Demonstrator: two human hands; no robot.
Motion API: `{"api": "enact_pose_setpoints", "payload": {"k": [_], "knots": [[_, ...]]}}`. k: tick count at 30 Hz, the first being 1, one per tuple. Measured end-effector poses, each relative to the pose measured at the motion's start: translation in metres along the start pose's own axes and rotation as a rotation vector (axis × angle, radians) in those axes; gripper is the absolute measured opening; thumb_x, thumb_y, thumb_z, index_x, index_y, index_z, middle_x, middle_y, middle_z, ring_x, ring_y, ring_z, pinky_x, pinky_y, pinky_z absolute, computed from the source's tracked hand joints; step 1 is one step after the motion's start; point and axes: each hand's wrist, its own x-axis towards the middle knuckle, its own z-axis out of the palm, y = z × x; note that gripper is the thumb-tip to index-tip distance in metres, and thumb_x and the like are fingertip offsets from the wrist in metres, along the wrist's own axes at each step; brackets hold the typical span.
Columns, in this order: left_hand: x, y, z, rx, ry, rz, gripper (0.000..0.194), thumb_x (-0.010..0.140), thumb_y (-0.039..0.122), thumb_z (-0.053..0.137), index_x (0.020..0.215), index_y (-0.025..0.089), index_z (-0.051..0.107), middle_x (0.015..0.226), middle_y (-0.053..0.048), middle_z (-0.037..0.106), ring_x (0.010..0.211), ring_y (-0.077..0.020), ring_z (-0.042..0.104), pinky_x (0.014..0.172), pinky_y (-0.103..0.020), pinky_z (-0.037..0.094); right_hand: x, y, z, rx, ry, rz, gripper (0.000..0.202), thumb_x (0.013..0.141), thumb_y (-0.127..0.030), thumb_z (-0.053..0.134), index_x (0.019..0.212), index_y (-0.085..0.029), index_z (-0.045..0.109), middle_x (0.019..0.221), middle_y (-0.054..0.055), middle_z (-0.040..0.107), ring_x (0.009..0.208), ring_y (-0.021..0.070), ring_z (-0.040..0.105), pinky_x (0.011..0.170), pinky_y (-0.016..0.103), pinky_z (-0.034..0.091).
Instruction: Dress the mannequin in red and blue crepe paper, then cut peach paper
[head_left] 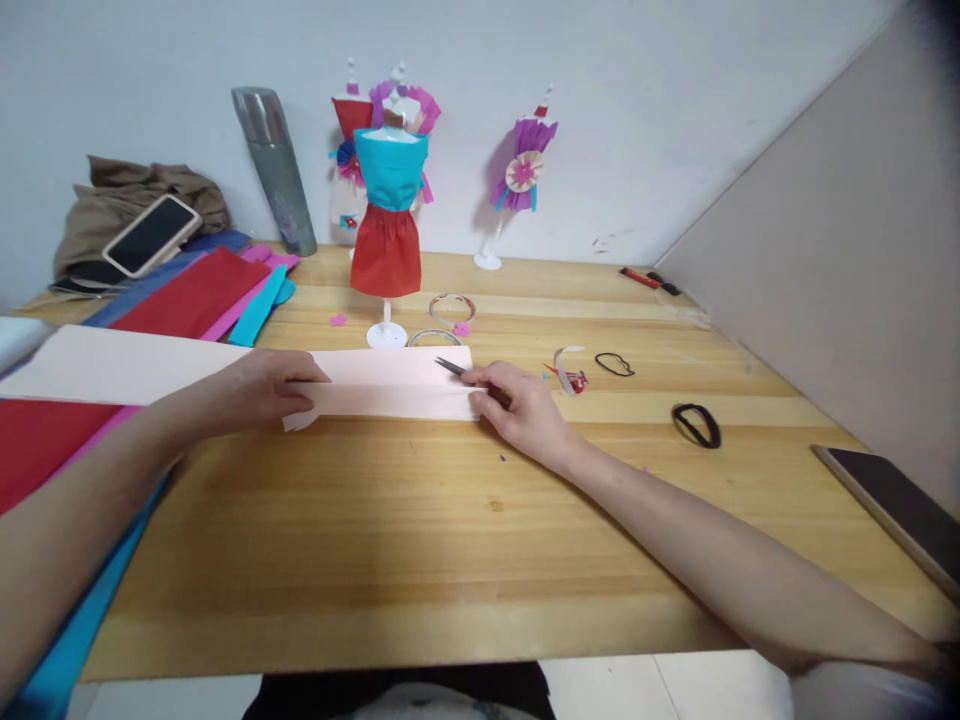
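Note:
A long strip of pale pink crepe paper (390,366) lies across the table, its near edge folded over. My left hand (274,385) grips the folded part, with thumb and fingers closed on the paper. At the strip's right end, my right hand (517,405) is closed around a small pair of scissors (450,367). The dark blades point left over the paper; the handles are hidden in the palm. The right thumb and fingers also touch the paper's end. Just behind the strip stands a small dress form (390,210) in a turquoise top and red skirt.
More dressed forms, one in purple (531,165), stand by the wall. Coloured crepe paper (195,295), a phone (152,235) and a flask (276,170) are at left. Tape rolls (452,309), hair ties (696,425), red scraps (576,382) and a tablet-like device (892,500) lie rightward.

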Motion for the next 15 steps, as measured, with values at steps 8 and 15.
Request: {"api": "enact_pose_setpoints", "payload": {"k": [8,15], "knots": [[-0.006,0.007,-0.006,0.13,-0.103,0.059,0.011,0.072,0.026,0.053,0.065,0.021,0.047,0.067,0.001,0.054,0.063,-0.0148,0.049,0.058,-0.025,0.036,-0.001,-0.004,-0.001,-0.033,0.015,-0.147,0.014,0.084,-0.009,0.052,0.082,-0.021,0.057,0.084,0.006,0.067,0.082,0.0201,0.064,0.073,0.033,0.051],[-0.004,-0.002,-0.001,0.216,0.0,0.127,0.013,0.076,0.03,0.05,0.07,0.021,0.043,0.072,-0.001,0.055,0.064,-0.0158,0.048,0.059,-0.026,0.037,-0.004,-0.003,0.001,-0.065,0.002,-0.192,0.014,0.086,-0.009,0.051,0.088,-0.021,0.059,0.088,0.008,0.07,0.084,0.0213,0.066,0.075,0.035,0.054]]}}
